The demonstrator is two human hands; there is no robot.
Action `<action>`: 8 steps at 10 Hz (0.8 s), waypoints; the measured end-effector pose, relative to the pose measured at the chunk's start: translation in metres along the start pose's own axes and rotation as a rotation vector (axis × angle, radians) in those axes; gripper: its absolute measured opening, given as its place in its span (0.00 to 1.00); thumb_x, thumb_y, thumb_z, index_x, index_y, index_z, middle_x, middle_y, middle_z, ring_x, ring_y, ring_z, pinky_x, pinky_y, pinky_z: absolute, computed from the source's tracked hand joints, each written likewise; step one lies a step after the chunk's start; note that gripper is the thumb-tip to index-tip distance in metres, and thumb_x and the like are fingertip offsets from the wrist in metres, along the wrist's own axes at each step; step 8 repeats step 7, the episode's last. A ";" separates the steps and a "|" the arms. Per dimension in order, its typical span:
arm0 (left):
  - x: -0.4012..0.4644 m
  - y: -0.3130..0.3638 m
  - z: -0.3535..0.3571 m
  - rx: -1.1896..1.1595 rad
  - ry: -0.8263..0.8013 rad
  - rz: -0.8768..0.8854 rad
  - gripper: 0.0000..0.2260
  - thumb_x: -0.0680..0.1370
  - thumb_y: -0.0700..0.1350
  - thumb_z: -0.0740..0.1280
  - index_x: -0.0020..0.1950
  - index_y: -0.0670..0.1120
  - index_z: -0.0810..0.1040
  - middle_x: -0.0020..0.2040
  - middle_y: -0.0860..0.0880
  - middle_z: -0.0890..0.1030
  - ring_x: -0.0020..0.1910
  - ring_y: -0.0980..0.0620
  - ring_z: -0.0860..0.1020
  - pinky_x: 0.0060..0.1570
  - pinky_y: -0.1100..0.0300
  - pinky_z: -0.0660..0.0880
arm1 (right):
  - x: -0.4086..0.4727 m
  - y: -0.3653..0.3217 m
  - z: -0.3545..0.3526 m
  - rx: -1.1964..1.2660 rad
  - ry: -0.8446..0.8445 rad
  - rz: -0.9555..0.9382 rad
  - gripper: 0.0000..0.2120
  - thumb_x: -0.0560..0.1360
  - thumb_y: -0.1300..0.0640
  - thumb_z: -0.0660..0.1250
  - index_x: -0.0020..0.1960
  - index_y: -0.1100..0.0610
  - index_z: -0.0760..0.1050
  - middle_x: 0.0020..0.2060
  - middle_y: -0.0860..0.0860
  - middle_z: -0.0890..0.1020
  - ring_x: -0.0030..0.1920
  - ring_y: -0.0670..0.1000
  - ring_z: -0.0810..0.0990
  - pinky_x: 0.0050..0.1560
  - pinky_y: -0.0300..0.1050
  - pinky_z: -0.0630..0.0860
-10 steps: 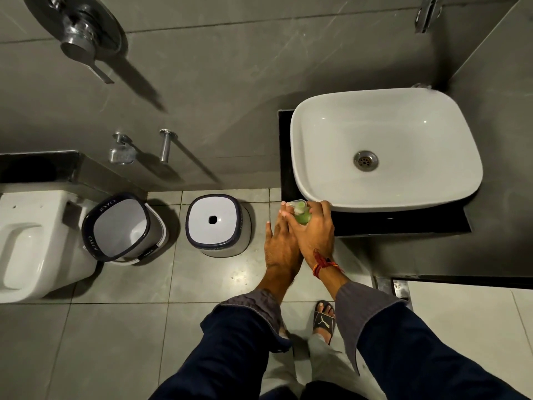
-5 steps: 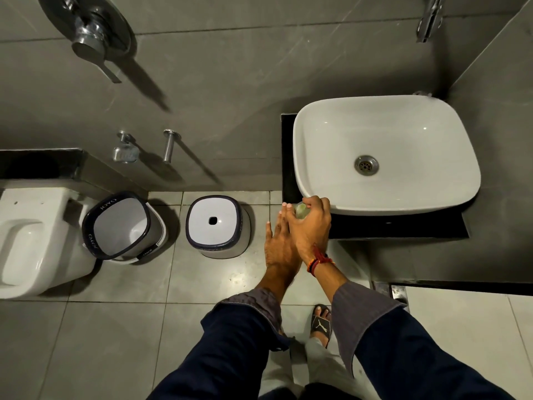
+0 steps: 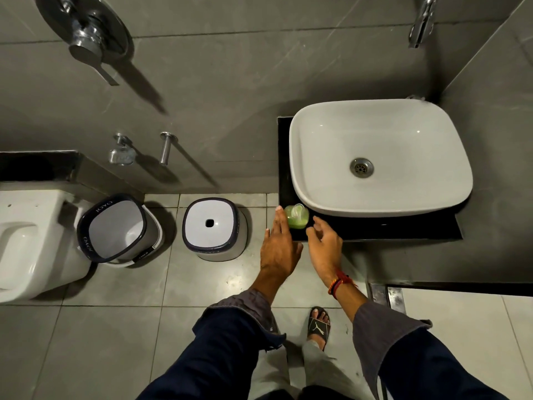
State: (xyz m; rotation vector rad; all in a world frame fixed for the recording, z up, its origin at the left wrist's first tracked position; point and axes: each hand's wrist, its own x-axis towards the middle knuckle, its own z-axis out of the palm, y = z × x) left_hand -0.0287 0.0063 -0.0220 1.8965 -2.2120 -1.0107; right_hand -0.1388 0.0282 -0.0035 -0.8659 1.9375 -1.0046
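- A green soap bottle (image 3: pixel 296 217) stands upright on the near left corner of the black counter (image 3: pixel 375 230), just beside the near left rim of the white basin (image 3: pixel 317 157).
- The left hand (image 3: pixel 278 246) lies flat with its fingers straight, stretched along the bottle's left side. I cannot tell whether it touches the bottle or only sits just beside it.
- The right hand (image 3: pixel 324 243) hovers just right of the bottle with its fingers loosely curled, holding nothing.
- Neither hand grips the bottle, so the step in hand looks like drawing soap from it, with the hands set on either side.
- The next move likely calls for the right hand to come over the pump head and press straight down while the left palm waits under the spout.
- The bottle sits close to the counter's edge, so a sideways push could tip it off onto the floor tiles.
- After that the hands need to travel right and far, over the basin toward the drain (image 3: pixel 361 168) and under the tap (image 3: pixel 421 24). Nothing stands in that path.
- On the floor to the left stand a white stool (image 3: pixel 212 223) and, further left, a bucket (image 3: pixel 83 223) beside the toilet (image 3: pixel 28 241). All are well apart from the hands.
- A sandalled foot (image 3: pixel 318 327) stands near, below the counter.
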 end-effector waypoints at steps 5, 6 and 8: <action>0.012 -0.004 -0.017 -0.288 0.023 0.025 0.30 0.81 0.39 0.62 0.81 0.39 0.54 0.70 0.35 0.74 0.65 0.36 0.77 0.64 0.41 0.76 | 0.027 -0.001 0.016 0.178 -0.185 -0.004 0.19 0.79 0.64 0.62 0.69 0.53 0.74 0.53 0.45 0.81 0.51 0.38 0.79 0.42 0.23 0.76; 0.014 -0.004 -0.017 -0.345 0.025 0.031 0.30 0.81 0.39 0.62 0.81 0.40 0.54 0.70 0.35 0.75 0.64 0.36 0.78 0.63 0.41 0.76 | 0.028 0.004 0.017 0.195 -0.202 -0.008 0.21 0.78 0.63 0.63 0.70 0.52 0.72 0.50 0.39 0.80 0.51 0.35 0.79 0.41 0.22 0.75; 0.017 -0.008 -0.018 -0.357 -0.015 -0.001 0.32 0.81 0.40 0.63 0.82 0.40 0.52 0.71 0.36 0.75 0.66 0.36 0.77 0.66 0.43 0.75 | 0.024 0.005 0.016 0.175 -0.226 0.002 0.24 0.78 0.64 0.64 0.73 0.53 0.68 0.57 0.40 0.77 0.59 0.40 0.76 0.54 0.29 0.75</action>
